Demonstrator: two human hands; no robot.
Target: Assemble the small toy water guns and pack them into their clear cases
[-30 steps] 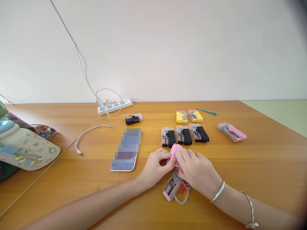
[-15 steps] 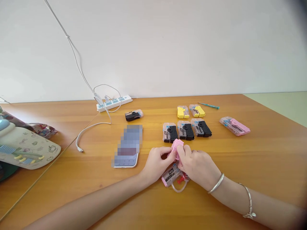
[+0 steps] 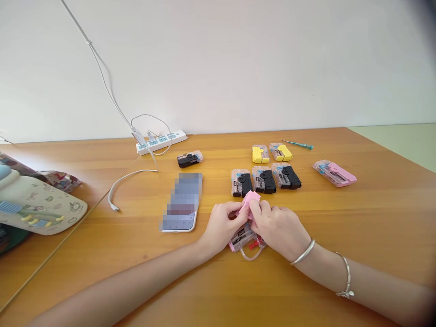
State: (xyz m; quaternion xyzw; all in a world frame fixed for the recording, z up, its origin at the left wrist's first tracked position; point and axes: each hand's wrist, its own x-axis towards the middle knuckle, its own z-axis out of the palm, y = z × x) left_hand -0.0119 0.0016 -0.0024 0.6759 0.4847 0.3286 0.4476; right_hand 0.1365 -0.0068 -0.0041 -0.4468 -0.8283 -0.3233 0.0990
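Observation:
Both my hands grip one toy water gun (image 3: 241,237), with a clear body lettered "MINI WATER GUN" and a pink part pointing away from me. My left hand (image 3: 225,225) pinches the pink part from the left, thumb and fingers closed. From the right, my right hand (image 3: 276,227) has its fingers curled over the same part, hiding much of it. Below my hands hang a clear looped trigger guard and a red trigger (image 3: 254,245). Just beyond lie folded black water guns (image 3: 264,180) in a row.
Behind the black ones are two yellow water guns (image 3: 260,154) and a teal screwdriver (image 3: 297,144). A pink water gun (image 3: 335,173) lies right, another black one (image 3: 190,159) left. Also left are a phone (image 3: 179,226), a power strip (image 3: 161,142), a white cable (image 3: 132,172) and a patterned bag (image 3: 51,204).
The whole scene sits slightly higher in view. The water gun has tilted a little between my hands, its clear body partly drawn under my left hand. Both hands keep their grip.

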